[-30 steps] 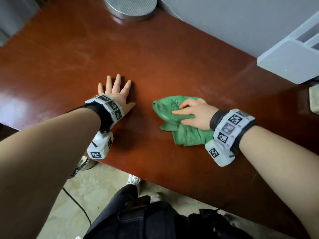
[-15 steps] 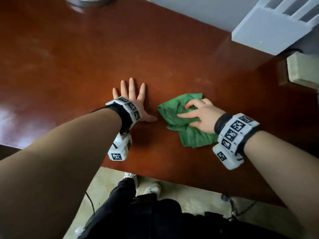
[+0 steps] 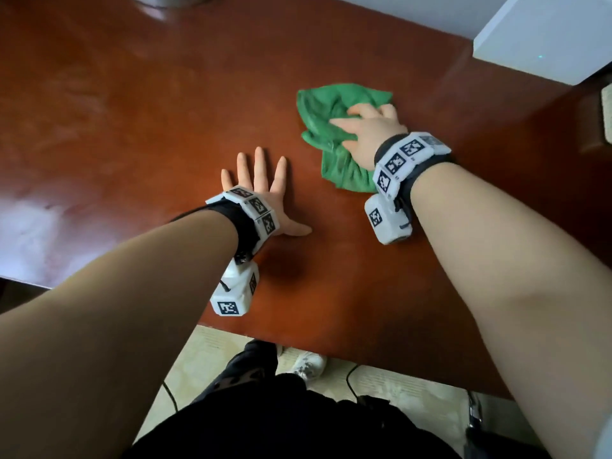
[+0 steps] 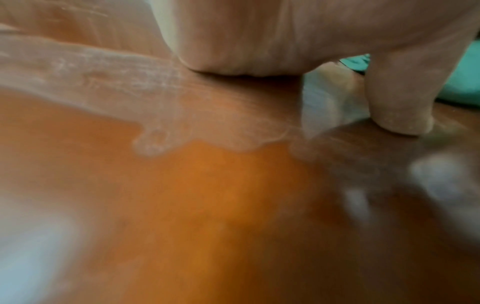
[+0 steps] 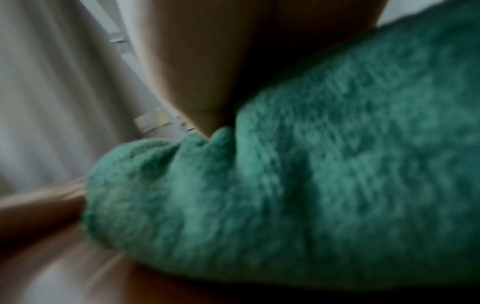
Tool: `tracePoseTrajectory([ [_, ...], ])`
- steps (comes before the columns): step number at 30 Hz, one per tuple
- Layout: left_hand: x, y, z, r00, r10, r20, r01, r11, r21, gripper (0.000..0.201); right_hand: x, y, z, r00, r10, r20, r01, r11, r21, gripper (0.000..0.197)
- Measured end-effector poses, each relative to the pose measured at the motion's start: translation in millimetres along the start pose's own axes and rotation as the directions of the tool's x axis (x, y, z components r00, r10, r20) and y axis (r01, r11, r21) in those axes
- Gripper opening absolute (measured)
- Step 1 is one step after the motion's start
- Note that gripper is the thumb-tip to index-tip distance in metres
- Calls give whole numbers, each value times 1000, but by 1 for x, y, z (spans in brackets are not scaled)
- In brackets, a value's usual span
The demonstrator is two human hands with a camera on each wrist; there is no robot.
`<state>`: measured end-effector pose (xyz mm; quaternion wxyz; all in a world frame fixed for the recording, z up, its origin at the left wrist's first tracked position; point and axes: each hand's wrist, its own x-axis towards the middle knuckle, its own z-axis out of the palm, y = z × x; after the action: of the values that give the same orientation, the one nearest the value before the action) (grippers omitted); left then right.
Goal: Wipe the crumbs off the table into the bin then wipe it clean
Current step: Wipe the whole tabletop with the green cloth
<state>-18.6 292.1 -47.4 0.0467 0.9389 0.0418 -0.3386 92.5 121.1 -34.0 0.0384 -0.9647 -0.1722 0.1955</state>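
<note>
Standing at the near edge of the reddish-brown wooden surface [image 3: 139, 104], the person shows dark trousers [image 3: 265, 422] and a white shoe [image 3: 306, 366] on the pale floor [image 3: 198, 352] below, with a black cable [image 3: 351, 379] trailing beside the shoe. Both forearms reach out over the edge, each wrist wearing a white band with black-and-white square markers. Closer in, the left hand [image 3: 265, 190] lies flat, palm down, its grip spread wide with the fingers straight and the thumb out to the side, holding nothing; the left wrist view shows the palm and thumb resting on the wood. Farther out and to the right, the right hand [image 3: 367, 134] sits on top of the crumpled green cloth [image 3: 328, 107], its fingers bent over the folds and pressing the cloth down on the wood. The right wrist view is filled with the fuzzy green fabric, blurred. Beyond the cloth, a white box-like object [image 3: 543, 38] sits at the far right corner against a grey wall [image 3: 414, 11], and a round metal base [image 3: 172, 0] peeks in at the far edge.
</note>
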Motion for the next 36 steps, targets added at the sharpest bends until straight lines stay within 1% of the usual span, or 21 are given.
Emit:
tracePoseTrajectory([
  [2, -2, 0, -1, 1000, 3, -3, -3, 1000, 13, 125, -31, 0, 8, 986, -151, 67, 153, 988, -28, 46],
  [4, -3, 0, -3, 1000, 6, -10, -6, 1000, 18, 126, -65, 9, 10, 961, -228, 156, 242, 967, -75, 48],
  [7, -6, 1, -3, 1000, 3, 2, -3, 1000, 8, 125, -106, 40, 3, 924, -210, 320, 264, 955, -136, 49],
  [9, -7, 2, -4, 1000, -1, 6, 1, 1000, 22, 125, -119, 61, -8, 901, -157, 404, 248, 951, -186, 44],
  [10, -7, 2, -4, 1000, -3, 9, 3, 1000, 22, 125, -120, 70, -14, 915, -132, 381, 212, 961, -176, 43],
  [11, -6, 2, -4, 1000, -5, 11, 5, 1000, 22, 125, -114, 79, -21, 946, -100, 307, 146, 980, -132, 41],
  [13, -5, 2, -4, 1000, -11, 15, 11, 1000, 21, 125, -91, 94, -29, 997, 29, 72, -26, 999, -41, 41],
  [14, -4, 2, -4, 1000, -14, 18, 13, 1000, 19, 125, -75, 98, -30, 993, 118, -21, -119, 993, -29, 43],
  [15, -4, 2, -4, 1000, -14, 20, 14, 1000, 18, 125, -59, 98, -27, 975, 212, -68, -214, 976, -23, 47],
  [18, -2, 2, -3, 999, -24, 26, 24, 1000, 19, 125, -26, 80, -8, 923, 385, -6, -385, 923, -22, 52],
  [20, -1, 2, -4, 999, -29, 31, 29, 999, 21, 125, -28, 68, 4, 912, 409, 21, -410, 912, 15, 50],
  [24, -4, 2, -4, 999, -32, 32, 31, 999, 19, 124, -101, 51, 22, 986, 160, 39, -161, 986, 33, 48],
  [27, -6, 2, -5, 999, -40, 27, 39, 999, 13, 125, -158, 53, 24, 974, 63, 217, -60, 998, -22, 49],
  [28, -7, 4, -5, 999, -41, 34, 41, 999, 14, 125, -170, 57, 20, 962, 59, 268, -53, 998, -31, 48],
  [29, -7, 5, -5, 998, -43, 34, 43, 999, 17, 125, -173, 63, 12, 958, 70, 277, -67, 998, -18, 46],
  [30, -7, 6, -6, 998, -47, 31, 47, 999, 23, 125, -170, 72, 4, 967, 105, 231, -111, 994, 16, 45],
  [31, -6, 7, -7, 998, -50, 31, 49, 998, 30, 125, -163, 83, -1, 975, 176, 137, -186, 981, 63, 45],
  [32, -6, 7, -7, 998, -53, 32, 52, 998, 30, 124, -151, 95, -3, 961, 274, 32, -276, 955, 111, 45],
  [33, -6, 8, -6, 998, -56, 32, 55, 998, 27, 125, -137, 106, -3, 927, 372, -50, -362, 921, 147, 46],
  [34, -6, 8, -6, 998, -60, 31, 59, 998, 29, 125, -122, 112, 0, 887, 455, -81, -438, 883, 167, 48],
  [36, -5, 8, -5, 997, -61, 37, 60, 997, 39, 125, -99, 112, 9, 825, 564, -37, -550, 816, 174, 50],
])
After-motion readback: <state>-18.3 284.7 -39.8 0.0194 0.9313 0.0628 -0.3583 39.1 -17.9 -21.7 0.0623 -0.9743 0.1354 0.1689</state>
